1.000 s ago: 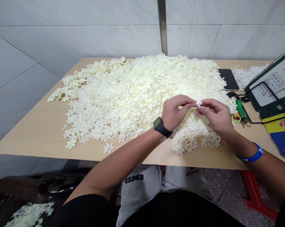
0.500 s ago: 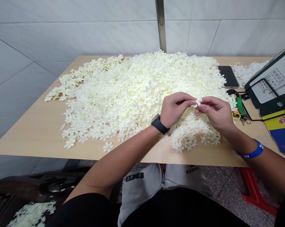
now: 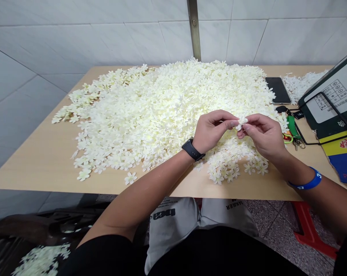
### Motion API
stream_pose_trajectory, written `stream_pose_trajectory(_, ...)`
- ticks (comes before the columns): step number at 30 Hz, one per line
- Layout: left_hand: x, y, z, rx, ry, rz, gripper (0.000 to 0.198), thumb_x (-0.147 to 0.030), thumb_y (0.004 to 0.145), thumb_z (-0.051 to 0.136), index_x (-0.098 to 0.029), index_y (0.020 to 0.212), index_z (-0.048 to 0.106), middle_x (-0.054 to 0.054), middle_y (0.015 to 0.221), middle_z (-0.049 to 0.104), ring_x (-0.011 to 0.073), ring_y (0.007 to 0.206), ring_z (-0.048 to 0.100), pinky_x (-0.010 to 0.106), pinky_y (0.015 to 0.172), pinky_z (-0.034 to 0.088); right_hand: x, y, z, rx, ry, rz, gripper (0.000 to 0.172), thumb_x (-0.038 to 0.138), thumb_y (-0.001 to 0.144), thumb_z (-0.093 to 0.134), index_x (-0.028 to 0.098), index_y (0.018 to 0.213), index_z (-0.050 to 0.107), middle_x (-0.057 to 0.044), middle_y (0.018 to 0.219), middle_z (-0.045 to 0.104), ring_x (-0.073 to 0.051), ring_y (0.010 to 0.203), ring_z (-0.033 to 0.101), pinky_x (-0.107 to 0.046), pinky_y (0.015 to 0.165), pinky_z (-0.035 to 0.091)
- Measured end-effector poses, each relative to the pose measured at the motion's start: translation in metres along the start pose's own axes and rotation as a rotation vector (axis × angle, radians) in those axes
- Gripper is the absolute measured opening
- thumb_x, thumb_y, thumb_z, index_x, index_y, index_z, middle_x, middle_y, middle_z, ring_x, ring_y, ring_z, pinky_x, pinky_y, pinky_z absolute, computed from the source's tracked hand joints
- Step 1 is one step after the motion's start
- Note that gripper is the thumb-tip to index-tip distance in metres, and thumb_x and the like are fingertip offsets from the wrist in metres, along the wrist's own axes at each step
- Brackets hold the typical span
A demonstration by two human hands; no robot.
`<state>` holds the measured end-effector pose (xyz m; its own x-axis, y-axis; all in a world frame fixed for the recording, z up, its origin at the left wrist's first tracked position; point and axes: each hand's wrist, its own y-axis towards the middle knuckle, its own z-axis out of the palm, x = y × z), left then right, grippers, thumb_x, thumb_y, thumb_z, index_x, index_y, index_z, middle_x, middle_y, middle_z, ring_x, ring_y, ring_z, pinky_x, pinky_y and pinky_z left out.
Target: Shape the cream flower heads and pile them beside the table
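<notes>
A small white flower (image 3: 242,122) is pinched between the fingertips of both hands, above the right part of a large pile of white and pale yellow flowers (image 3: 150,111). My left hand (image 3: 213,129), with a black watch at the wrist, grips the flower from its left side. From the right, my right hand (image 3: 263,134) holds it between thumb and fingers, with a blue band on that wrist. One loose flower (image 3: 130,178) lies near the table's front edge.
On the wooden table (image 3: 32,161), a phone (image 3: 277,91) and green-strapped keys (image 3: 293,128) lie right of the pile. White thin pieces (image 3: 302,86) are behind a dark green box (image 3: 331,99). A red stool (image 3: 311,230) stands below, and more flowers (image 3: 42,260) lie low at left.
The flower between my fingertips has turned and shows more of its petals. Both hands keep nearly the same place, and the view has shifted slightly.
</notes>
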<state>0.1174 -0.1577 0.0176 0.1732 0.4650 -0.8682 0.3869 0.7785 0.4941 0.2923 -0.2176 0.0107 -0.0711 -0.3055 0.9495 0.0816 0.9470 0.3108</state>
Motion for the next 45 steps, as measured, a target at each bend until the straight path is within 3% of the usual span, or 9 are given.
stream_pose_trajectory(5, 0.0000, 0.0004, -0.0026, -0.016, 0.119, 0.014, 0.038, -0.055, 0.093, 0.064, -0.019, 0.081, 0.064, 0.001, 0.077, 0.066, 0.0108, 0.069, 0.059, 0.026, 0.063, 0.048, 0.0014, 0.0010, 0.0003, -0.034, 0.034, 0.029, 0.018, 0.038, 0.083, 0.079, 0.026, 0.089, 0.067, 0.002, 0.073, 0.068, -0.014, 0.064, 0.069, -0.033, 0.067, 0.063)
stream_pose_trajectory(9, 0.0022, -0.0003, -0.0032, -0.078, 0.388, 0.094, 0.039, -0.045, 0.102, 0.051, -0.020, 0.073, 0.054, 0.000, 0.070, 0.058, 0.0120, 0.067, 0.053, 0.028, 0.064, 0.045, 0.0022, 0.0025, 0.0015, -0.101, 0.017, 0.034, 0.021, 0.040, 0.081, 0.080, 0.026, 0.088, 0.066, 0.001, 0.076, 0.068, -0.014, 0.064, 0.069, -0.034, 0.067, 0.064)
stream_pose_trajectory(13, 0.0037, -0.0016, -0.0022, -0.098, 0.593, 0.270, 0.018, -0.036, 0.099, 0.058, -0.021, 0.105, 0.064, 0.008, 0.112, 0.069, 0.0196, 0.106, 0.062, 0.033, 0.081, 0.052, 0.0030, 0.0040, 0.0022, -0.146, 0.011, 0.034, 0.019, 0.037, 0.081, 0.081, 0.026, 0.087, 0.067, 0.001, 0.075, 0.069, -0.014, 0.065, 0.070, -0.033, 0.068, 0.063)
stream_pose_trajectory(15, 0.0033, -0.0025, -0.0012, -0.079, 0.575, 0.308, 0.021, -0.035, 0.100, 0.058, -0.021, 0.113, 0.066, 0.009, 0.118, 0.069, 0.0188, 0.108, 0.064, 0.031, 0.082, 0.054, 0.0037, 0.0039, 0.0031, -0.149, 0.011, 0.020, 0.018, 0.035, 0.080, 0.082, 0.026, 0.086, 0.068, 0.002, 0.074, 0.069, -0.014, 0.064, 0.070, -0.032, 0.067, 0.063)
stream_pose_trajectory(20, 0.0028, -0.0041, 0.0009, -0.027, 0.443, 0.350, 0.011, -0.027, 0.097, 0.065, -0.020, 0.099, 0.073, 0.002, 0.096, 0.076, 0.0110, 0.085, 0.069, 0.023, 0.071, 0.054, 0.0067, 0.0010, 0.0063, -0.091, -0.010, -0.005, 0.018, 0.034, 0.079, 0.082, 0.024, 0.085, 0.068, 0.002, 0.071, 0.069, -0.014, 0.064, 0.071, -0.032, 0.068, 0.063)
stream_pose_trajectory(40, 0.0025, -0.0016, 0.0008, -0.062, 0.280, 0.221, 0.008, -0.019, 0.090, 0.073, -0.024, 0.089, 0.079, 0.000, 0.088, 0.079, 0.0118, 0.081, 0.071, 0.026, 0.074, 0.057, 0.0073, 0.0003, 0.0060, -0.044, 0.014, 0.018, 0.022, 0.042, 0.080, 0.082, 0.025, 0.087, 0.069, 0.001, 0.070, 0.069, -0.015, 0.064, 0.070, -0.034, 0.066, 0.064)
stream_pose_trajectory(45, 0.0015, -0.0017, 0.0018, -0.047, 0.206, 0.153, 0.007, -0.026, 0.090, 0.073, -0.022, 0.087, 0.077, 0.001, 0.087, 0.078, 0.0118, 0.080, 0.070, 0.024, 0.069, 0.056, 0.0064, 0.0001, 0.0055, -0.042, -0.009, 0.001, 0.020, 0.040, 0.082, 0.079, 0.025, 0.088, 0.068, 0.002, 0.071, 0.068, -0.014, 0.064, 0.069, -0.033, 0.067, 0.064)
